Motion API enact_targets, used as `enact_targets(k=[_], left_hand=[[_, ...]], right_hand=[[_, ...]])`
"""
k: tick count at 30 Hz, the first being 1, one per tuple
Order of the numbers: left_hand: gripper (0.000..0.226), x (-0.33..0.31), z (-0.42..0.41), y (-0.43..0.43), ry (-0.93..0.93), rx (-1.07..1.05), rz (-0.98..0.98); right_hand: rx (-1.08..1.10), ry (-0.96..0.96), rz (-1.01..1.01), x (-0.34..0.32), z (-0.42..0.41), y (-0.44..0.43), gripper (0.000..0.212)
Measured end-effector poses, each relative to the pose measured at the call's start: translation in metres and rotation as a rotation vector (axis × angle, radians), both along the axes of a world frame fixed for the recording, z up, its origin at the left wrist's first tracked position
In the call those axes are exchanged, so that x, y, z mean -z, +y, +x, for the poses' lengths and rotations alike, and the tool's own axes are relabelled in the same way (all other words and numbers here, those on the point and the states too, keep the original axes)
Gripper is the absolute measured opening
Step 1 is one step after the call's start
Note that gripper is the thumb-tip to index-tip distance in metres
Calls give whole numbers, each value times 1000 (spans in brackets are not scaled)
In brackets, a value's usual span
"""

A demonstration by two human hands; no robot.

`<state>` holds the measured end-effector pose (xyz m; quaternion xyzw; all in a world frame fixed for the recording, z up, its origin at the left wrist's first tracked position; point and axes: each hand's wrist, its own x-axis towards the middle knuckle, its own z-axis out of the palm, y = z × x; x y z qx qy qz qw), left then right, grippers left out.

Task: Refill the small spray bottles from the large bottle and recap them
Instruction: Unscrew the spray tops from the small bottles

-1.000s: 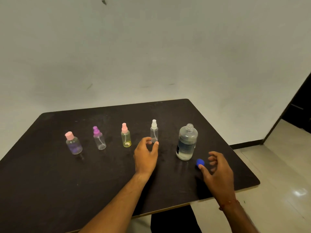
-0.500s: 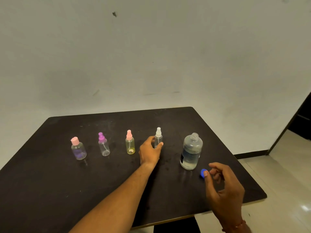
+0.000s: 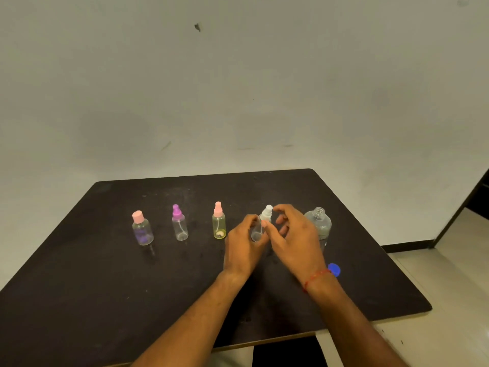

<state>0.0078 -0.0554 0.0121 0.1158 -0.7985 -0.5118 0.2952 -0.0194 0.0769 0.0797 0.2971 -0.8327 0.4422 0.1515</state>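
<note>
Several small bottles stand in a row on the black table (image 3: 79, 287): a pink-capped bottle (image 3: 142, 229), a purple-topped spray bottle (image 3: 179, 223) and a yellow spray bottle with a pink top (image 3: 219, 221). My left hand (image 3: 243, 247) grips the clear white-topped spray bottle (image 3: 260, 226), tilted and lifted slightly. My right hand (image 3: 296, 239) hovers beside its white top (image 3: 267, 211), fingers spread and holding nothing. The large clear bottle (image 3: 320, 221) stands uncapped behind my right hand, partly hidden. Its blue cap (image 3: 334, 269) lies on the table by my right wrist.
A bare wall rises behind the table. The table's right edge and near edge drop to a light tiled floor (image 3: 449, 260). A dark doorway (image 3: 479, 197) sits at the far right.
My left hand closed on the white-topped spray bottle and tilted it. My right hand let go of the blue cap, which now lies on the table, and moved left to the spray top.
</note>
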Motion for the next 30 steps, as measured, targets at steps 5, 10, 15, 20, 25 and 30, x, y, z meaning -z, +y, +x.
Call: enact_targets(k=[5,10,15,20,25,30], left_hand=[[22,-3,21,2,68,33,-25],[35,-4,31,-4,72,9,-94],[33,-10,32,-10,64,39,-188],[27,-15,29,-12,34,61,-241],[26,-21,25,-12,-1,86,-241],[24,-21,19,-10,-10,84,-231]], right_hand=[[23,-81,303,-19,-16,-27,17],[-20,-60,477,-32,-14,-34,18],[-101,28,544,-41,-11,-33,17],[-175,93,628,-47,-14,-32,13],[-262,152,650,-46,-21,-27,19],[-328,110,590,-45,-29,-21,22]])
